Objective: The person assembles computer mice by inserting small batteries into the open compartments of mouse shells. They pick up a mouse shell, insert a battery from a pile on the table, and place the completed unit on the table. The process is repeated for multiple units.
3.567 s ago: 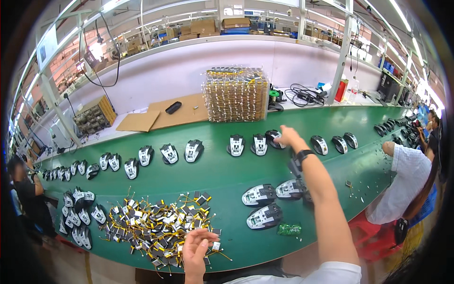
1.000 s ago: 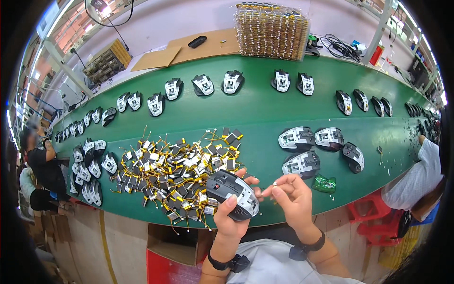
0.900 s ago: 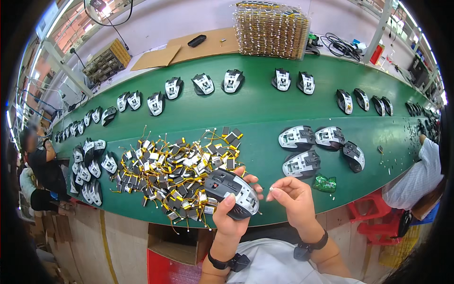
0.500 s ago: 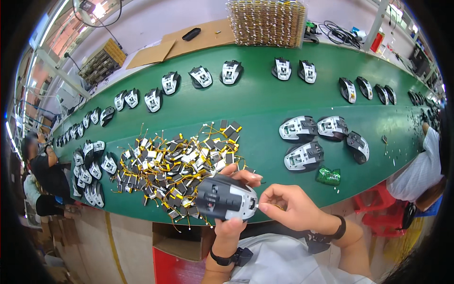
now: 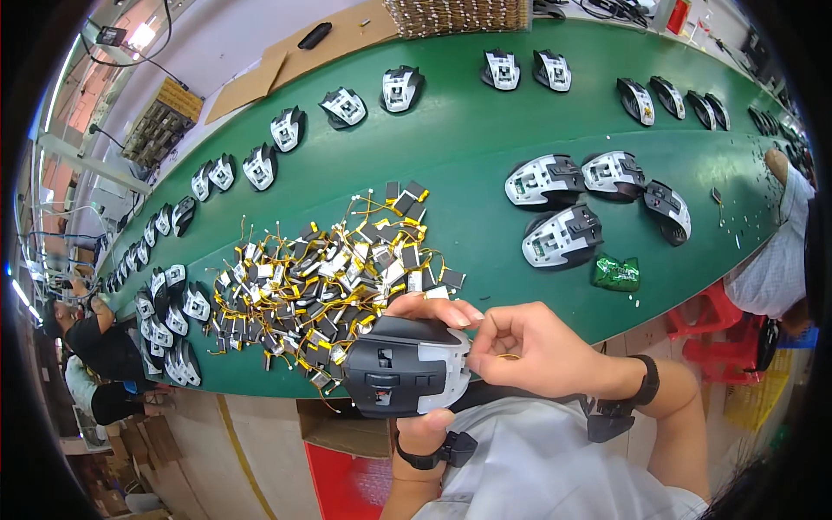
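Observation:
A half-assembled computer mouse, black and pale grey (image 5: pixel 403 368), is held level above the table's front edge. My left hand (image 5: pixel 433 308) wraps around it, with fingers along its far side and the thumb on its near side. At the pale end of the mouse, my right hand (image 5: pixel 537 354) pinches a thin wire between thumb and forefinger. Only a short yellowish stretch of that wire shows; its end and anything in the palm are hidden. Just beyond the mouse lies a heap of small flat batteries (image 5: pixel 334 282) with wires and white connectors.
Several mice (image 5: pixel 559 236) stand right of the heap, beside a crumpled green packet (image 5: pixel 616 273). More mice (image 5: pixel 178 316) cluster at the left, and a row runs along the far side of the green table (image 5: pixel 468 143). Other people (image 5: pixel 100 334) sit at both ends. Red stools (image 5: pixel 706 312) stand right.
The head view has shifted, so the table sits higher. My right hand has come closer against the mouse's pale end, covering the connector seen before. Both hands keep their hold.

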Demonstrator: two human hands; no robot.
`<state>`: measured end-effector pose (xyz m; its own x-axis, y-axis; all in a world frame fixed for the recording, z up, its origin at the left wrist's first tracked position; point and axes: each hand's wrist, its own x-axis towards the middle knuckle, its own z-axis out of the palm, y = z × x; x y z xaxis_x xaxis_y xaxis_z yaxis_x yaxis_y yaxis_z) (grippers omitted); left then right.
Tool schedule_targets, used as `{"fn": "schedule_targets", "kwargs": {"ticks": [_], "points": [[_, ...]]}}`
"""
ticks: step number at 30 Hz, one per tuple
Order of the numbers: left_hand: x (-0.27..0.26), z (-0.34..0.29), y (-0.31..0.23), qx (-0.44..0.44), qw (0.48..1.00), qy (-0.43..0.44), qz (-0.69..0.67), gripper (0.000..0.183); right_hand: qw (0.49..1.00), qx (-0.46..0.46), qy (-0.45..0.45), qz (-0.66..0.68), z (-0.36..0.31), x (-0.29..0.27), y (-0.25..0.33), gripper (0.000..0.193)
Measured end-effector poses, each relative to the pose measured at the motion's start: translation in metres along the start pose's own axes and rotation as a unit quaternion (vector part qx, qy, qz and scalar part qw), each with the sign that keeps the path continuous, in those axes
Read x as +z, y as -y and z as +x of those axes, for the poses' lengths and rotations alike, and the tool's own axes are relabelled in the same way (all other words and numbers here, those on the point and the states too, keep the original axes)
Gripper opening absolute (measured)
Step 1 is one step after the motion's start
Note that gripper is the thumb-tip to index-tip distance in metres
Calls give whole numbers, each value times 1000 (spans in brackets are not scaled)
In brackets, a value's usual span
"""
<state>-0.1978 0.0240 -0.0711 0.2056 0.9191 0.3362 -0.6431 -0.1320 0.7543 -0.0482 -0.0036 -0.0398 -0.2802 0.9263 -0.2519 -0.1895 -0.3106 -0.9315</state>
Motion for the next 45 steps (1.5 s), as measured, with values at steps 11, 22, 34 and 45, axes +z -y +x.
{"fn": "schedule_targets", "kwargs": {"ticks": [11,22,34,45], "points": [[-9,0,2,1,998,44,-55,101,999,39,20,-19,7,-2,-3,7],[-7,2,9,32,999,-6,-5,103,999,47,9,-1,9,-1,-5,9],[-13,2,8,22,999,-20,-35,103,998,27,7,-56,12,3,-3,11],[-20,1,12,37,997,22,-66,99,997,25,7,-78,15,2,-3,12]]}}
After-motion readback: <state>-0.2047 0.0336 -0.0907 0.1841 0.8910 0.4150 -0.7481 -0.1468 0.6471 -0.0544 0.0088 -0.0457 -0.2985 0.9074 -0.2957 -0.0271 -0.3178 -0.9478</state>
